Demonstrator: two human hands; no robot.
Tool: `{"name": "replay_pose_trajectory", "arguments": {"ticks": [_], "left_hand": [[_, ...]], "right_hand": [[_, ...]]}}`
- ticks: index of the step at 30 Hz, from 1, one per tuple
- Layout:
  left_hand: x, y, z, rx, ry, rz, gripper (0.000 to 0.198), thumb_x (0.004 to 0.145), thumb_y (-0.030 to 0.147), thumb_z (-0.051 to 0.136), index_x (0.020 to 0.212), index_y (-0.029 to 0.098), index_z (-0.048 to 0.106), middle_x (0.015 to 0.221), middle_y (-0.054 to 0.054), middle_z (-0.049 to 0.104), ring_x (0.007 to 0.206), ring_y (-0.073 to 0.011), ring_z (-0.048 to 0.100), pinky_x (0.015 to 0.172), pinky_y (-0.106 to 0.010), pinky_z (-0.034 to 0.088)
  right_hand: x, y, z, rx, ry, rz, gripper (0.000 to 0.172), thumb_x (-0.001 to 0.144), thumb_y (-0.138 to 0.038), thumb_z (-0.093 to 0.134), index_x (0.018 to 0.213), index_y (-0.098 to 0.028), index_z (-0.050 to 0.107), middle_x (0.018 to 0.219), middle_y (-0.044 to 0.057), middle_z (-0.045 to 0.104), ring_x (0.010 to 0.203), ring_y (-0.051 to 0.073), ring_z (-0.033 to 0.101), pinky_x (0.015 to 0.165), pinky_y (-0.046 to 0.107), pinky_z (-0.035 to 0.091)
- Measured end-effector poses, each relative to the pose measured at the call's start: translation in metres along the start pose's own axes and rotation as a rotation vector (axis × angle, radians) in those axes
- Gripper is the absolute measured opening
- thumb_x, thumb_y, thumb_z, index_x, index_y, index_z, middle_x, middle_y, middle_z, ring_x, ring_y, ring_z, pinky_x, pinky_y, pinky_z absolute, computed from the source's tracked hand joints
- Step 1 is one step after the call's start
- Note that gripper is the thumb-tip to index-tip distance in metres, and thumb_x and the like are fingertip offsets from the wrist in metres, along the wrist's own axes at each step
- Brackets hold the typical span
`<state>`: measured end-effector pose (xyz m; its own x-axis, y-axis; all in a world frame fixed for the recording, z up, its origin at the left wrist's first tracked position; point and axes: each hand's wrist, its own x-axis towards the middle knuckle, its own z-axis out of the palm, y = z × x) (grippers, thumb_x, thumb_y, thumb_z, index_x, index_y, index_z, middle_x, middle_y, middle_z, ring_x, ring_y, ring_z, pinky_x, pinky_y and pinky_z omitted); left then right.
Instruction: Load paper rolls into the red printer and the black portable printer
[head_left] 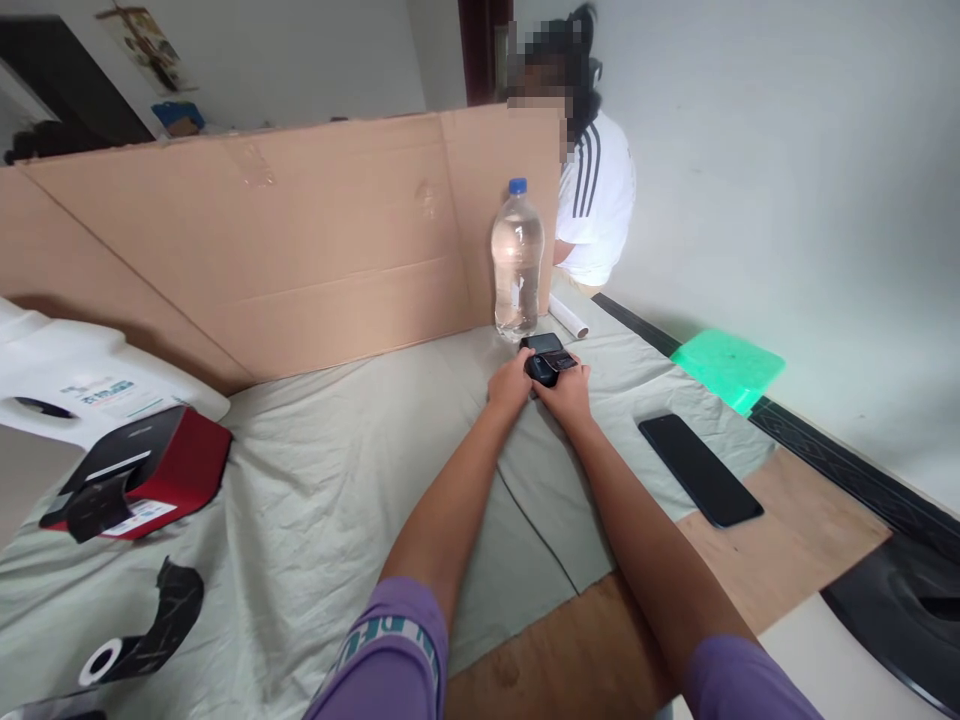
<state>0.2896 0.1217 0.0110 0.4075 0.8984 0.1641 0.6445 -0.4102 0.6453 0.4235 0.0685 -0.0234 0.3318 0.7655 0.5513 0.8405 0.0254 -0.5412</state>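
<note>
Both my arms reach far forward over the pale green cloth (322, 480). My left hand (510, 386) and my right hand (568, 392) are closed together around a small black device (546, 366). A second small black device (541, 343) lies flat just behind it, touching or nearly touching it. A thin dark cable (536, 525) runs back from the hands across the cloth towards me. A clear water bottle (517, 262) with a blue cap stands upright right behind the devices.
A cardboard sheet (300, 240) stands as a wall at the back. A black phone (700, 469) lies to the right, a red and black box (142, 470) and black parts (150, 625) to the left. Another person in a white shirt (596, 205) sits behind. A green lid (727, 368) lies on the floor.
</note>
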Motion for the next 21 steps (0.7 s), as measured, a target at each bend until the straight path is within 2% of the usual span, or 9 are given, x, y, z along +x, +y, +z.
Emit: {"name": "replay_pose_trajectory", "arguments": {"ticks": [3,7,11,17,19,21], "left_hand": [[-0.003,-0.008,0.0,-0.101,-0.02,0.068,0.067,0.09,0.015,0.046,0.153,0.035,0.045,0.103,-0.004,0.074,0.099,-0.0239,0.069,0.094,-0.035,0.051],[-0.012,-0.018,0.003,-0.27,0.04,0.044,0.079,0.088,0.015,0.049,0.163,0.024,0.025,0.103,-0.006,0.072,0.092,-0.0211,0.068,0.093,-0.033,0.051],[-0.032,-0.02,0.001,-0.311,0.012,0.034,0.08,0.087,0.015,0.05,0.163,0.023,0.026,0.107,-0.006,0.071,0.086,-0.0175,0.065,0.089,-0.03,0.05],[-0.09,-0.014,-0.009,-0.336,-0.048,0.021,0.079,0.085,0.016,0.051,0.161,0.025,0.03,0.11,-0.003,0.069,0.076,-0.0129,0.059,0.082,-0.026,0.049],[-0.118,-0.011,-0.015,-0.39,-0.067,-0.01,0.078,0.084,0.015,0.051,0.159,0.025,0.033,0.111,-0.003,0.07,0.075,-0.0121,0.058,0.08,-0.025,0.049],[-0.153,-0.009,-0.027,-0.508,-0.098,-0.045,0.076,0.084,0.013,0.051,0.158,0.023,0.036,0.111,-0.005,0.07,0.075,-0.0117,0.057,0.078,-0.025,0.05]], "right_hand": [[0.0,-0.001,0.0,-0.005,0.005,-0.017,0.058,0.079,-0.04,0.071,0.127,-0.011,0.061,0.135,0.022,0.059,0.131,0.039,0.044,0.108,0.055,0.035],[0.001,-0.003,-0.002,-0.02,0.015,0.032,0.063,0.076,-0.039,0.075,0.129,-0.007,0.061,0.133,0.024,0.057,0.126,0.04,0.045,0.109,0.053,0.037],[0.002,-0.004,-0.006,0.001,0.034,0.073,0.062,0.078,-0.04,0.072,0.13,-0.008,0.06,0.13,0.023,0.056,0.116,0.038,0.049,0.105,0.052,0.041],[0.003,-0.003,-0.007,-0.048,0.015,0.046,0.058,0.081,-0.041,0.065,0.131,-0.013,0.059,0.127,0.022,0.057,0.111,0.039,0.051,0.099,0.055,0.042],[0.002,-0.005,-0.007,-0.132,0.039,0.056,0.057,0.081,-0.045,0.065,0.127,-0.012,0.06,0.124,0.023,0.057,0.107,0.04,0.05,0.096,0.056,0.041],[0.001,-0.009,-0.01,-0.206,0.119,0.058,0.053,0.081,-0.049,0.064,0.118,-0.01,0.063,0.118,0.024,0.058,0.105,0.04,0.049,0.093,0.056,0.041]]}}
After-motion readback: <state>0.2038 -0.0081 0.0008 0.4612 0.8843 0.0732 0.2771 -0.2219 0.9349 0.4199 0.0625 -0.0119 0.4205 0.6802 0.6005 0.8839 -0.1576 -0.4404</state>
